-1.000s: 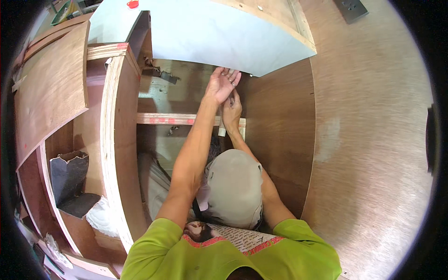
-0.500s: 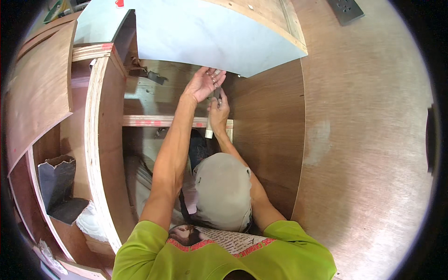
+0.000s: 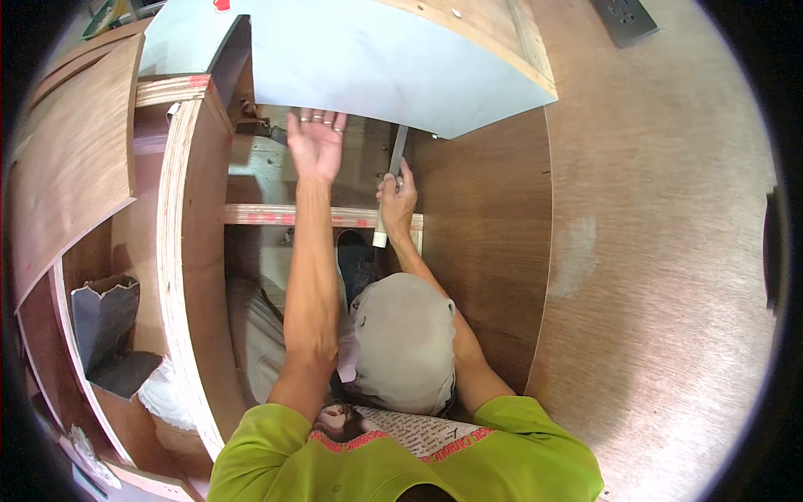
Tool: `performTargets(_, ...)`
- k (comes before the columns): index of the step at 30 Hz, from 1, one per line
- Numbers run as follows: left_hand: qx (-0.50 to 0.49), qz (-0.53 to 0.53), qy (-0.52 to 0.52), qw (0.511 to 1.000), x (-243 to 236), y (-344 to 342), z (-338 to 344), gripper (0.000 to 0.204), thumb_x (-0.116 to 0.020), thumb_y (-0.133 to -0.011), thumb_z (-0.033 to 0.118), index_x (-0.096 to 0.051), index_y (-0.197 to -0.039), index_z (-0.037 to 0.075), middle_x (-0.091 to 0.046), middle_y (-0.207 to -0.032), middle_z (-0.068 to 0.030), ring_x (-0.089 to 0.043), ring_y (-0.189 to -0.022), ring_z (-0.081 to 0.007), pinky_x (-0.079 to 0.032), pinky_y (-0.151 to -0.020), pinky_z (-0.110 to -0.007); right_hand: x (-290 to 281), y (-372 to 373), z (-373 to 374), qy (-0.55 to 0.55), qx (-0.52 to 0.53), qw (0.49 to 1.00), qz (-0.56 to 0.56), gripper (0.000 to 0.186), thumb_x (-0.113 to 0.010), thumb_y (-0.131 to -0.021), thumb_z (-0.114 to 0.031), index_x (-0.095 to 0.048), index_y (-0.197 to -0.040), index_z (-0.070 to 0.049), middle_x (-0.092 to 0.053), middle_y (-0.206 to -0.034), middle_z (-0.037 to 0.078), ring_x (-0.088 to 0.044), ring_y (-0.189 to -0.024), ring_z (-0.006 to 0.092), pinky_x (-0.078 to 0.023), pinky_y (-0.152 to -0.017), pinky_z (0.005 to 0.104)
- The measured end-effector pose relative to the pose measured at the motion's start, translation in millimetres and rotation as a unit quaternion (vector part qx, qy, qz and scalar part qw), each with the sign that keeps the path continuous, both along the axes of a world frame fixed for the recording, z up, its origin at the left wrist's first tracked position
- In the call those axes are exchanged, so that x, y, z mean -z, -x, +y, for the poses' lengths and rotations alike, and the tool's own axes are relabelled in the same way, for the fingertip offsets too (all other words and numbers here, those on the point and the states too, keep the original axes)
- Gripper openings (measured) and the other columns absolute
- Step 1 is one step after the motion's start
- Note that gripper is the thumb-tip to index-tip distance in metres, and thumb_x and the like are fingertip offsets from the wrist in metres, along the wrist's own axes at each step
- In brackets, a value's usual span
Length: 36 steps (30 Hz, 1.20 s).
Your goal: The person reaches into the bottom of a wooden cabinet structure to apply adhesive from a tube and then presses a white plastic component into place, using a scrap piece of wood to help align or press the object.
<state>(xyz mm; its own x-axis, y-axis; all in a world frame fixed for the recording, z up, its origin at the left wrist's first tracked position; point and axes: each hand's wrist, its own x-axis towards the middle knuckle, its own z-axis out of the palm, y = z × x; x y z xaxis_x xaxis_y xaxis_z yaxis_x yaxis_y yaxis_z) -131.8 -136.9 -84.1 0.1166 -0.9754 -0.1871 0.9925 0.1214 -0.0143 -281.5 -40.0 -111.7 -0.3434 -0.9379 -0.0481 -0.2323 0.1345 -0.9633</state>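
At upper centre, a tool (image 3: pixel 399 149) is gripped by the right hand (image 3: pixel 398 199), long axis pointed up toward the panel (image 3: pixel 376 71); farther left, fingers are extended on the left hand (image 3: pixel 316 151), panel contact unclear.

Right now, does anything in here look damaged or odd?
Yes: the dark piece in the open compartment at left has a ragged, seemingly torn top edge. A pale smudge marks the right-hand wood panel.
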Motion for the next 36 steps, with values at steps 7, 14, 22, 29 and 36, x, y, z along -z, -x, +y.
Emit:
performTargets(7,-0.088,-0.044,0.044,0.994,-16,-43,11,0.063,-0.041,-0.096,0.048,-0.032,-0.135,0.000,-0.037,-0.137,-0.0144,-0.032,-0.133,-0.0295,-0.026,-0.114,-0.047,2,0,1,0.003,0.004,1.000,0.007,0.049,-0.049,-0.094,-0.011,-0.036,-0.139,0.003,-0.054,-0.070,0.002,-0.049,-0.057,0.0071,-0.043,-0.052,0.0229)
performTargets(14,-0.133,-0.117,0.044,0.983,-25,-40,15,0.062,-0.043,-0.096,0.046,-0.031,-0.139,0.002,-0.035,-0.141,-0.0115,-0.032,-0.133,-0.0275,-0.023,-0.115,-0.044,8,4,1,0.013,-0.002,1.000,-0.018,0.049,-0.048,-0.095,-0.011,-0.035,-0.139,0.003,-0.055,-0.072,0.002,-0.049,-0.058,0.0067,-0.043,-0.052,0.0219)
performTargets(22,-0.111,-0.159,-0.016,0.981,-18,-43,27,0.065,-0.044,-0.097,0.044,-0.028,-0.141,-0.001,-0.037,-0.139,-0.0136,-0.033,-0.132,-0.0295,-0.027,-0.114,-0.043,11,5,0,0.012,0.000,1.000,-0.015,0.049,-0.049,-0.095,-0.010,-0.035,-0.139,0.003,-0.054,-0.073,0.002,-0.049,-0.058,0.0063,-0.043,-0.051,0.0214)
performTargets(29,-0.132,-0.187,-0.058,0.972,-11,-43,18,0.055,-0.048,-0.097,0.035,-0.036,-0.136,-0.001,-0.045,-0.131,-0.0109,-0.048,-0.120,-0.0245,-0.040,-0.104,-0.036,8,5,0,0.006,-0.002,1.000,-0.014,0.049,-0.049,-0.095,-0.011,-0.035,-0.139,0.003,-0.054,-0.071,0.001,-0.048,-0.057,0.0060,-0.042,-0.050,0.0211)
performTargets(36,-0.156,-0.169,-0.086,0.969,-2,-52,22,0.045,-0.055,-0.095,0.028,-0.045,-0.131,0.003,-0.055,-0.115,-0.0097,-0.055,-0.106,-0.0195,-0.046,-0.095,-0.033,2,1,5,0.004,-0.026,0.999,-0.029,0.051,-0.048,-0.096,-0.009,-0.029,-0.142,0.003,-0.054,-0.074,0.002,-0.050,-0.062,0.0066,-0.044,-0.055,0.0212)
